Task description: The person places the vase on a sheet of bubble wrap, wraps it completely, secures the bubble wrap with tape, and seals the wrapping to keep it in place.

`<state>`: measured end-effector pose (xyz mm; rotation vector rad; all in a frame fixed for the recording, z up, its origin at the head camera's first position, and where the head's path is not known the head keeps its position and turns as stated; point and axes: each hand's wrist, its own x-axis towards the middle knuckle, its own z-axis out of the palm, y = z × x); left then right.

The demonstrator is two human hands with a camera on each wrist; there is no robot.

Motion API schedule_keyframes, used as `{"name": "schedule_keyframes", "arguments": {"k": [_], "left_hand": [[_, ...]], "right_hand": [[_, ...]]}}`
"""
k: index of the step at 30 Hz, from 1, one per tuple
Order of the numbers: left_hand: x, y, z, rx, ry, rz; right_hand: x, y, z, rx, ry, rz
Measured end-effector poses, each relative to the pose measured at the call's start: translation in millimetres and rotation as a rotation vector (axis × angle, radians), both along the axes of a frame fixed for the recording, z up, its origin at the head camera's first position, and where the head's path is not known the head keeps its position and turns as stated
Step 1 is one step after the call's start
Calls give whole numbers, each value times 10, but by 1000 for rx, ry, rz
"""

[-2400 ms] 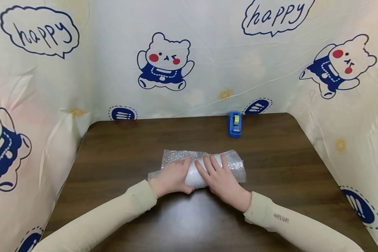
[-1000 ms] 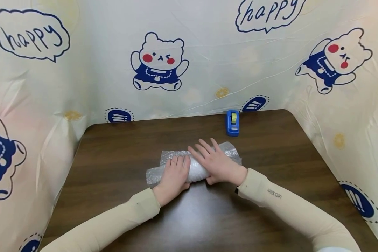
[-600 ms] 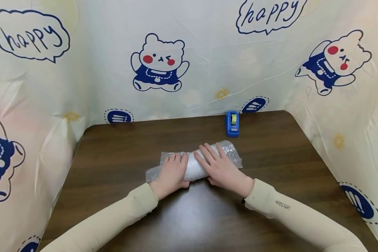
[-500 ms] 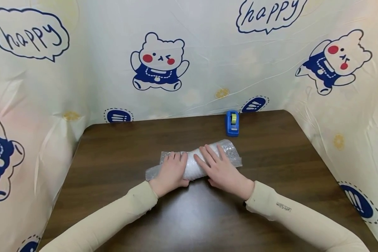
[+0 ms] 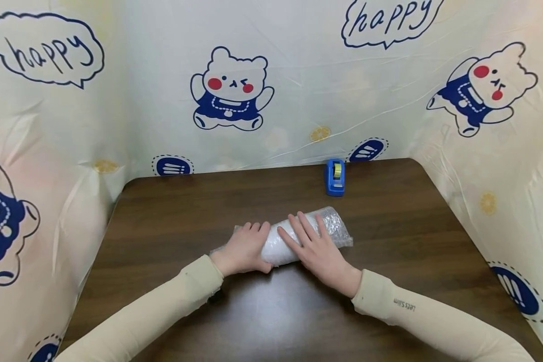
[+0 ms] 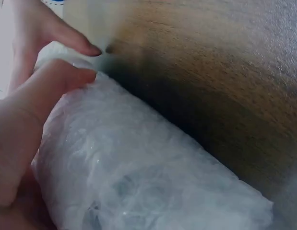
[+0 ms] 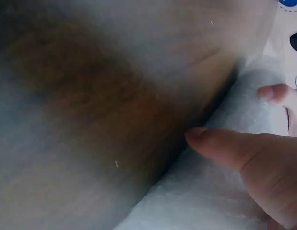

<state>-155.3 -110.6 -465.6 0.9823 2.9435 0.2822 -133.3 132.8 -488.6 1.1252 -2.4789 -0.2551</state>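
A roll of clear bubble wrap (image 5: 278, 247) lies slantwise across the middle of the dark wooden table, its right end farther back. My left hand (image 5: 243, 249) grips its left part, fingers over the top and thumb along the near side. My right hand (image 5: 321, 254) lies on the right part with fingers spread and fairly straight. In the left wrist view the wrapped roll (image 6: 148, 158) fills the lower half, the left thumb against it. The right wrist view shows the right thumb resting on the roll (image 7: 201, 191). What is inside the wrap cannot be made out.
A blue tape dispenser (image 5: 335, 177) with yellowish tape stands near the table's back edge, right of centre. Printed cloth (image 5: 298, 95) with bears and lettering hangs behind the table (image 5: 172, 206) and at both sides.
The loose flap behind the roll at the left has mostly gone from sight. The right hand, lifted a second ago, lies on the roll. Both hands and the roll have shifted slightly nearer.
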Motion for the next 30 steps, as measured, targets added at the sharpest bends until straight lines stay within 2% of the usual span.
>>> {"name": "schedule_keyframes", "arguments": {"k": [6, 10, 12, 14, 16, 19, 23, 25, 27, 30], "left_hand": [[-27, -15, 61, 12, -174, -28], [-80, -50, 84, 34, -302, -8], [-90, -66, 100, 37, -329, 7], [-86, -76, 117, 9, -286, 8], [-69, -74, 132, -23, -216, 7], [-34, -59, 131, -69, -41, -1], [71, -10, 75, -49, 183, -20], [135, 20, 24, -47, 273, -16], [189, 47, -28, -43, 316, 8], [219, 72, -113, -59, 340, 49]], "right_hand": [[51, -46, 7, 7, 4, -24], [9, -96, 75, 50, -2, -9], [-34, -114, 107, 58, -22, -1], [-80, -125, 130, 54, -48, 5], [-124, -130, 149, 54, -84, 6], [-188, -131, 176, 45, -133, 20], [-274, -118, 231, 26, -195, 49], [-320, -113, 268, 28, -224, 50], [-363, -111, 299, 38, -253, 49], [-402, -110, 330, 52, -297, 45]]}}
